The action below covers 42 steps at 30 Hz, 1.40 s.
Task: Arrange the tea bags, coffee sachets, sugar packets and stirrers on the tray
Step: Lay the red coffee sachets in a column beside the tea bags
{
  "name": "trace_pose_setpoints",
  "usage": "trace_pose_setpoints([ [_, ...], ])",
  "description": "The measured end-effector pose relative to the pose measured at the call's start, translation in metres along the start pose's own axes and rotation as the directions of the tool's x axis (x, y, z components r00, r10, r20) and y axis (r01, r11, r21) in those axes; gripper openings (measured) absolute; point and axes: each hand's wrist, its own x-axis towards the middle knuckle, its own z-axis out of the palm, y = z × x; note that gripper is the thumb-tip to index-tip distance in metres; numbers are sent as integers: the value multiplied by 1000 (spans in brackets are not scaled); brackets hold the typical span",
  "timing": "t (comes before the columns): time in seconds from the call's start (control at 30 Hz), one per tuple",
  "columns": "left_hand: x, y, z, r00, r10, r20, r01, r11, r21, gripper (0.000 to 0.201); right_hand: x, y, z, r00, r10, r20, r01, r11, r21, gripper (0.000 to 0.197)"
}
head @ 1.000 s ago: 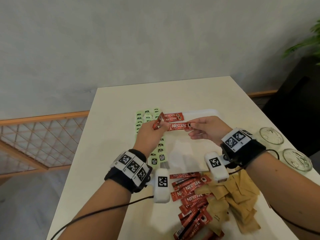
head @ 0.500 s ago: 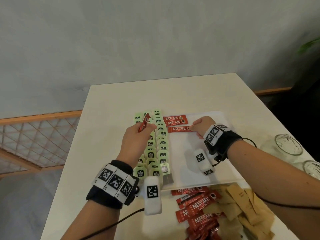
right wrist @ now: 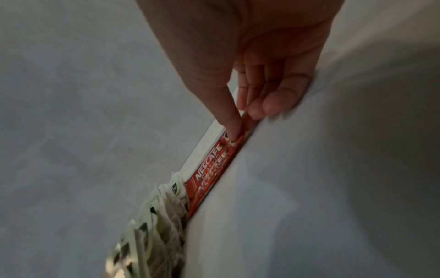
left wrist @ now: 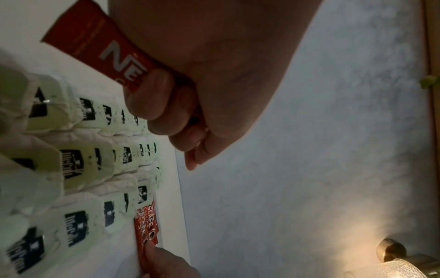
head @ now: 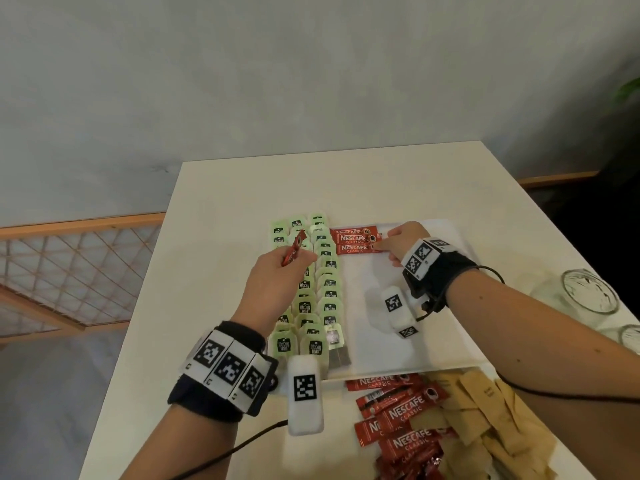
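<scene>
A white tray (head: 398, 348) lies on the table. Green tea bags (head: 327, 292) (left wrist: 78, 165) fill its left part in rows. Three red coffee sachets (head: 353, 239) lie side by side at its far edge. My right hand (head: 401, 240) (right wrist: 252, 114) pinches the right end of the nearest laid sachet (right wrist: 209, 169) between thumb and forefinger, down on the tray. My left hand (head: 284, 271) (left wrist: 166, 105) hovers over the tea bags and grips another coffee sachet (head: 292, 252) (left wrist: 100, 47), which sticks out past the fingers.
Loose coffee sachets (head: 398, 417) and brown sugar packets (head: 485, 427) are heaped on the table just in front of the tray. Two glass jars (head: 588, 292) stand at the right table edge. A wooden lattice rail (head: 69, 265) runs to the left.
The hands, together above the tray a second ago, have parted. My right hand brought one sachet down beside the two laid ones. My left hand drew back left with its sachet.
</scene>
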Motion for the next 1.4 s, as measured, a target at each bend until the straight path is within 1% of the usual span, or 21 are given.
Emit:
trace_pose_setpoints([
  [0.03,-2,0,0,999,-31,28,30,1000,5,40,-2,3,0,1000,10,-28,-10,1000,2,45],
  [0.07,-4,1,1,995,-69,73,69,998,-1,38,-7,4,-2,998,-1,-67,0,1000,-25,51],
  [0.1,-8,3,1,985,-109,134,112,994,-14,34,-15,5,-4,995,-32,-96,29,999,-36,51],
  [0.13,-11,5,2,968,-145,202,155,987,-31,28,-25,5,-6,991,-78,-109,78,997,0,47],
  [0.17,-15,8,4,950,-171,263,189,981,-46,24,-35,6,-8,986,-134,-99,142,987,77,40],
  [0.23,-24,12,10,924,-187,333,216,975,-53,21,-64,9,-13,962,-271,-37,272,930,249,28],
  [0.3,-32,17,18,914,-175,366,197,980,-23,22,-91,14,-18,918,-392,64,347,869,352,22],
  [0.37,-44,21,26,893,-160,421,162,986,32,23,-115,20,-20,870,-466,159,391,850,352,20],
  [0.4,-49,23,30,880,-152,450,138,988,65,22,-125,23,-20,852,-490,187,412,846,338,19],
  [0.47,-60,26,37,863,-134,486,87,989,118,22,-141,28,-21,831,-520,197,435,829,352,13],
  [0.53,-68,28,41,862,-110,495,59,991,118,22,-153,32,-24,827,-536,171,448,811,376,6],
  [0.6,-77,28,42,871,-77,485,32,994,100,21,-161,36,-29,827,-545,142,460,799,387,4],
  [0.67,-83,26,40,895,-33,446,-6,996,87,18,-167,40,-33,837,-536,115,456,798,394,5],
  [0.77,-89,22,36,955,62,290,-86,994,70,14,-171,44,-39,880,-467,82,400,824,402,10],
  [0.87,-93,19,30,977,128,169,-123,992,-42,13,-177,45,-43,903,-418,96,345,841,416,12],
  [0.97,-98,18,26,988,123,92,-117,991,-72,21,-182,44,-42,904,-405,137,321,855,407,12],
  [1.07,-100,17,26,995,78,59,-70,989,-131,21,-185,40,-42,905,-394,164,306,867,394,8],
  [1.1,-100,17,27,996,79,48,-72,989,-132,20,-185,38,-42,902,-396,171,311,871,380,8],
  [1.27,-101,20,36,976,219,18,-219,975,33,17,-190,26,-31,859,-457,230,381,872,307,14],
  [1.33,-99,20,40,973,232,19,-232,971,51,14,-188,24,-26,872,-443,208,375,878,299,16],
  [1.4,-94,18,41,977,212,3,-212,977,28,13,-183,24,-26,896,-413,161,357,887,292,22],
])
